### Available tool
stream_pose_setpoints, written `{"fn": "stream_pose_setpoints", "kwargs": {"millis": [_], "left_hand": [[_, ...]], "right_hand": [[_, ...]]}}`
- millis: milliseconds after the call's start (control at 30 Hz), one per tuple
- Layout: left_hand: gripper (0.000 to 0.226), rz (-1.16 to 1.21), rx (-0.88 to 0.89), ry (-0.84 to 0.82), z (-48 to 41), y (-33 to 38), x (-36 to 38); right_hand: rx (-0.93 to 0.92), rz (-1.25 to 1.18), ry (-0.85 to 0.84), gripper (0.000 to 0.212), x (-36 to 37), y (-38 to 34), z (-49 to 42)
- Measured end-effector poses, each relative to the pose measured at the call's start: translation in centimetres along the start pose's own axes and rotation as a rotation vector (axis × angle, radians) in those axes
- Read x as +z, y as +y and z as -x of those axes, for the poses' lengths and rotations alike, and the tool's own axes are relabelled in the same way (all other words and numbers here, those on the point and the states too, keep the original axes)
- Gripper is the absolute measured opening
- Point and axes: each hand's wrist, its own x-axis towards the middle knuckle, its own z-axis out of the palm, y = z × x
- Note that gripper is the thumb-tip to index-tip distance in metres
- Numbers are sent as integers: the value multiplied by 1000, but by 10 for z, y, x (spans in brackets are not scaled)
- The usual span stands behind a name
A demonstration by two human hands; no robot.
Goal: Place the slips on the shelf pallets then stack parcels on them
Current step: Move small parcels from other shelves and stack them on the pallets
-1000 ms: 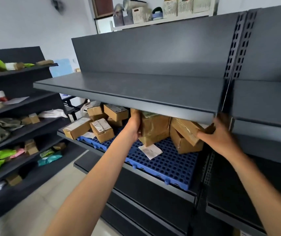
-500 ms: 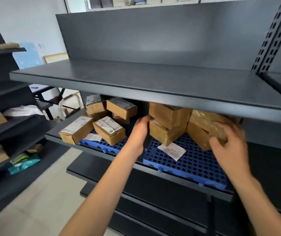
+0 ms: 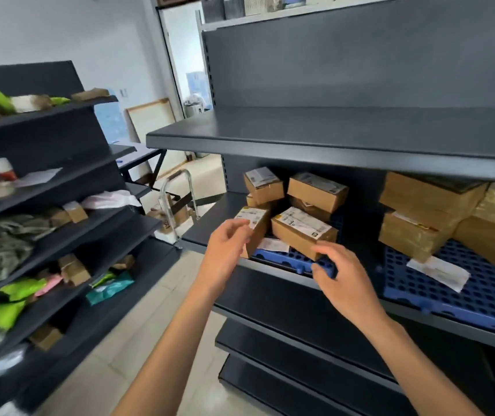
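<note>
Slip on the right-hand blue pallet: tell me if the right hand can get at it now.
Probably yes. The slip lies uncovered on the pallet, near its front, parcels behind it, nothing between it and the right hand.

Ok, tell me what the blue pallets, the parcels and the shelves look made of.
Blue pallets: likely moulded plastic, matte, with a regular grid of holes. Parcels: brown cardboard by the look, some glossy with clear tape, white printed labels on top. Shelves: probably painted sheet metal, dark grey satin, with thin folded front edges.
</note>
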Motion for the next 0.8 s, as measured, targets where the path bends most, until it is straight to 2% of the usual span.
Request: {"fn": "stream_pose_setpoints", "kwargs": {"millis": [167, 267, 333, 500, 633, 733, 800], "left_hand": [[28, -336, 164, 99, -47, -32, -28], [55, -772, 304, 15, -71, -50, -30], [63, -874, 345, -60, -86, -54, -28], [49, -661, 362, -30, -149, -47, -30], [49, -534, 309, -115, -205, -45, -13], [76, -478, 219, -219, -244, -51, 5], [91, -463, 187, -290, -268, -58, 15]], "right_hand": [[56, 167, -7, 46, 25, 11, -45], [104, 359, -1, 57, 37, 24, -78], [116, 419, 53, 55, 46, 26, -98], [68, 400, 176, 52, 65, 13, -140], [184, 560, 90, 60, 70, 11, -157], [257, 652, 53, 62, 72, 16, -156], [243, 673, 151, 56, 66, 17, -158]]}}
